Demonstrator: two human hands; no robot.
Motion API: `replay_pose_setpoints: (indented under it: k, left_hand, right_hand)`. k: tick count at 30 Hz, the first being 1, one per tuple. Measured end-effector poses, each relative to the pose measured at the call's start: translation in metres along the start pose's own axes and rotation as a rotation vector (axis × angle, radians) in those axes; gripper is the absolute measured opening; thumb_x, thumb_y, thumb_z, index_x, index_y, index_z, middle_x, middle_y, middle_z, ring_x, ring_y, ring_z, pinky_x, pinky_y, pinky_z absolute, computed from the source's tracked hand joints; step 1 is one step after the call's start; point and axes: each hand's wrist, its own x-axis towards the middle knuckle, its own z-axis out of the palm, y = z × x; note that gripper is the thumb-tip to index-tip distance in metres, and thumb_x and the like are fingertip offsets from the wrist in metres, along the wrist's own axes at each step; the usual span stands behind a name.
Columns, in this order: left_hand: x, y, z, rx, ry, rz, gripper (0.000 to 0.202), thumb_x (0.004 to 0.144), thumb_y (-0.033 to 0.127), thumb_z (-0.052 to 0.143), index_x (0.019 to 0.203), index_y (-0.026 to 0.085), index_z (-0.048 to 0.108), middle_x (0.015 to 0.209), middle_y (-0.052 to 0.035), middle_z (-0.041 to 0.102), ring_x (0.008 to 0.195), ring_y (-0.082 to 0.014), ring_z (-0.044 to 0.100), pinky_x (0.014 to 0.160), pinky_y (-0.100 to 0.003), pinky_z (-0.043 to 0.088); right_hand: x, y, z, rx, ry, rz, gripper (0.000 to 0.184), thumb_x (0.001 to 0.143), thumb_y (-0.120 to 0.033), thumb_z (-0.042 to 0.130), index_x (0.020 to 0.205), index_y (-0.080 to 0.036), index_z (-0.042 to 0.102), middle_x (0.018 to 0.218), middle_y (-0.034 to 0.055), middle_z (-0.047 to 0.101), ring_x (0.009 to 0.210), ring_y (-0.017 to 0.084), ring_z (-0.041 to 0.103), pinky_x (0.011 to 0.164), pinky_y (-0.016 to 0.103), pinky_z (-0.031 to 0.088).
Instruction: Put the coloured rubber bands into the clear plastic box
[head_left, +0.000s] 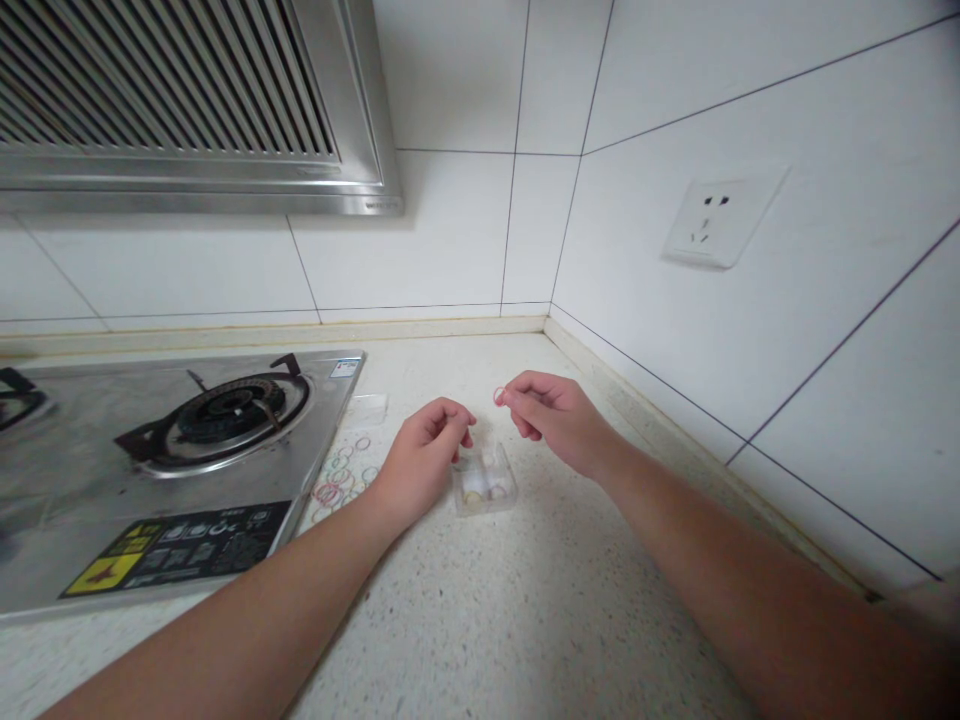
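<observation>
While pinched in right hand (pixel 559 415) — red rubber band (pixel 499 396), above clear box (pixel 484 481).

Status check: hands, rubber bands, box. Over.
Right hand pinches red band above clear box. Left hand curled beside box. Loose bands piled by stove. Nothing blocking.

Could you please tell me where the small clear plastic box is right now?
The small clear plastic box sits on the speckled countertop between the two hands, just below the left hand's fingers, right of the gas stove.
</observation>
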Motion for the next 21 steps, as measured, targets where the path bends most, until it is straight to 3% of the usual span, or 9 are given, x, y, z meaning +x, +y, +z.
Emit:
replay_pose_setpoints:
  k: [7,14,21]
  left_hand:
    - [0.0,0.001,-0.001,-0.002,-0.001,0.001,0.019,0.092,0.032,0.055,0.081,0.017,0.06,0.069,0.0036,0.057,0.057,-0.0086,0.045,0.054,-0.023,0.035]
    - [0.001,-0.001,-0.001,-0.025,0.007,-0.018,0.018,0.092,0.032,0.055,0.083,0.017,0.06,0.069,0.0035,0.059,0.054,-0.0079,0.045,0.052,-0.022,0.033]
    - [0.0,0.001,0.0,-0.028,0.005,-0.024,0.017,0.091,0.032,0.056,0.083,0.017,0.06,0.069,0.0036,0.059,0.054,-0.0074,0.045,0.05,-0.021,0.033]
  right_hand:
    - [-0.002,0.007,0.001,-0.299,-0.222,0.085,0.024,0.091,-0.039,0.059,0.085,-0.018,0.067,0.061,-0.0029,0.058,0.057,0.01,0.051,0.054,0.024,0.036]
    - [-0.003,0.01,-0.001,-0.747,-0.331,0.031,0.02,0.09,-0.033,0.058,0.088,-0.021,0.074,0.064,-0.0014,0.063,0.057,0.009,0.051,0.056,0.025,0.031]
    - [-0.004,0.004,0.0,-0.943,-0.356,-0.013,0.024,0.091,-0.036,0.056,0.09,-0.025,0.077,0.067,-0.0001,0.068,0.058,0.01,0.052,0.057,0.027,0.027]
